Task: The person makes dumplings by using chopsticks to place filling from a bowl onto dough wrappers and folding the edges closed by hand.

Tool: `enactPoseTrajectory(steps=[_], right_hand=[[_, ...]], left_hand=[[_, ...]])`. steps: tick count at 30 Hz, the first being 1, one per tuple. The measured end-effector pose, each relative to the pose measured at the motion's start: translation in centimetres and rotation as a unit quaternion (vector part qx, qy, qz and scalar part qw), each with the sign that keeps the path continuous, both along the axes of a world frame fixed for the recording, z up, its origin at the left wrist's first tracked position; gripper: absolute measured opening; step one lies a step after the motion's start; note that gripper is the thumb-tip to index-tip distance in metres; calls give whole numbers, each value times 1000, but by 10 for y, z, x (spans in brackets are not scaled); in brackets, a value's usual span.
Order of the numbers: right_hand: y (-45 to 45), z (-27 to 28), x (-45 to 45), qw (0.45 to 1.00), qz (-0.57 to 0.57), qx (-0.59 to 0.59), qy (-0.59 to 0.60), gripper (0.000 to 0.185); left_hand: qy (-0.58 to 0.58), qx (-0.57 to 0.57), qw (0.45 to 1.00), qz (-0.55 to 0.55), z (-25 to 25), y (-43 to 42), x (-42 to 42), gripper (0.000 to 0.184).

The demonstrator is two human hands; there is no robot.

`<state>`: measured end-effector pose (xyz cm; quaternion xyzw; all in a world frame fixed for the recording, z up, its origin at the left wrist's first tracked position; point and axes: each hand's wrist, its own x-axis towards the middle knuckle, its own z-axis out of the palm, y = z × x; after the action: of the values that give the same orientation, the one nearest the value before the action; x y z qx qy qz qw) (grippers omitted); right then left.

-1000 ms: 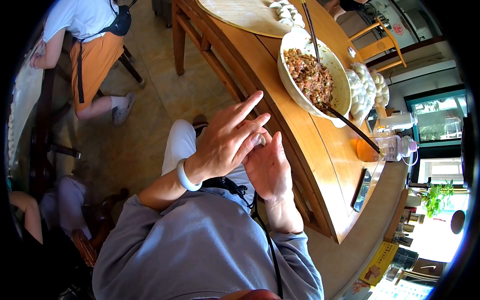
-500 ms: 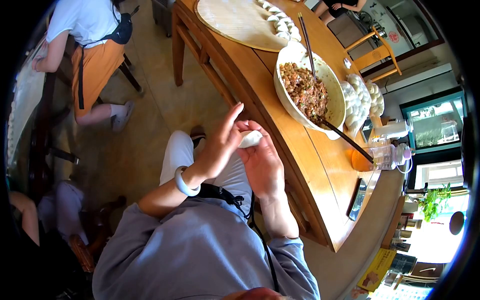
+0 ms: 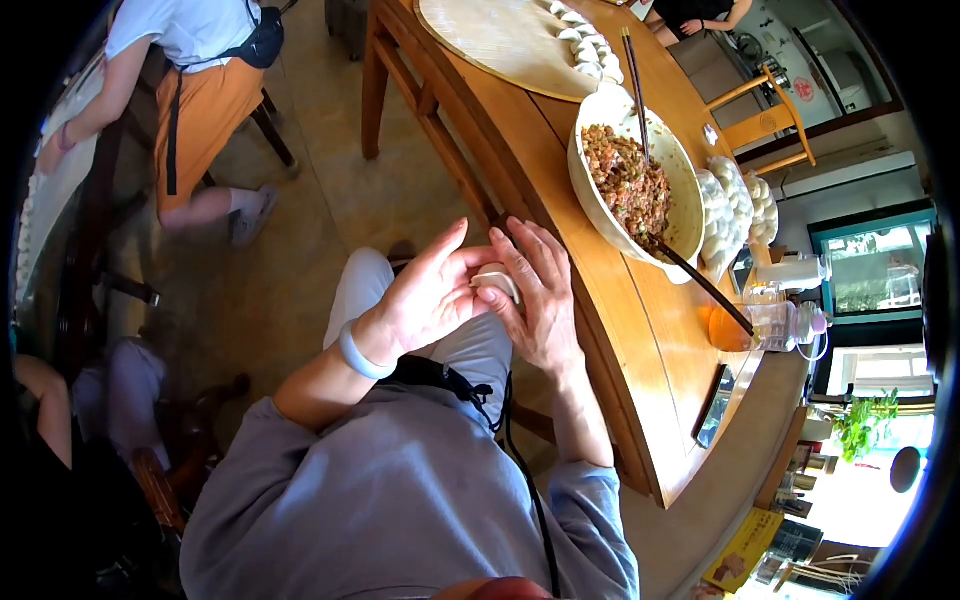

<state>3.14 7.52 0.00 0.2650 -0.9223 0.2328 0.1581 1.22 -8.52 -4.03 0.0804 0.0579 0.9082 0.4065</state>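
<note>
A pale dumpling (image 3: pixel 497 282) sits between my two hands above my lap, its folded edge partly covered by fingers. My left hand (image 3: pixel 415 295), with a light bracelet at the wrist, supports it on the fingers, thumb raised. From the other side, my right hand (image 3: pixel 543 305) presses its thumb against the dumpling, its fingers bent over it. On the table beside my hands stands a large white bowl (image 3: pixel 590 203) of minced filling (image 3: pixel 630 185). A pair of chopsticks (image 3: pixel 635 90) rests in it, one leaning to each side.
A round board (image 3: pixel 490 45) with rows of dumplings (image 3: pixel 590 45) lies on the wooden table (image 3: pixel 600 290). Bagged white rounds (image 3: pixel 725 215), a bottle of orange liquid (image 3: pixel 735 328) and a phone (image 3: pixel 714 405) are near the bowl. Another person (image 3: pixel 205 100) works at the left.
My right hand has turned over so its back shows, with the thumb now on the dumpling. My left hand has rolled open, palm up. The view has shifted slightly.
</note>
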Motion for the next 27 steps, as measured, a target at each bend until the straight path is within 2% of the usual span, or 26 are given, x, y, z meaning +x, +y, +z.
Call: enactPoseTrajectory(steps=[2, 6, 9, 12, 17, 24, 27], right_hand=[[5, 3, -2, 1000, 21, 11, -1, 53], [12, 7, -2, 998, 37, 54, 5, 54], [14, 8, 0, 995, 33, 93, 29, 49], [13, 11, 1, 993, 37, 109, 38, 46], [16, 10, 1, 990, 48, 125, 47, 46], [8, 21, 4, 994, 59, 78, 44, 51], [6, 16, 4, 995, 74, 54, 31, 40]], left_hand=[[-29, -76, 997, 1, 17, 0, 5, 61], [-10, -79, 996, -36, 18, 2, 9, 65], [13, -39, 998, -55, 10, 5, 9, 67], [10, -100, 994, -43, 20, 4, 12, 67], [-5, -117, 993, -34, 20, 7, 11, 68], [2, -107, 994, 0, 13, 4, 6, 63], [9, -124, 992, 36, 12, -2, 3, 56]])
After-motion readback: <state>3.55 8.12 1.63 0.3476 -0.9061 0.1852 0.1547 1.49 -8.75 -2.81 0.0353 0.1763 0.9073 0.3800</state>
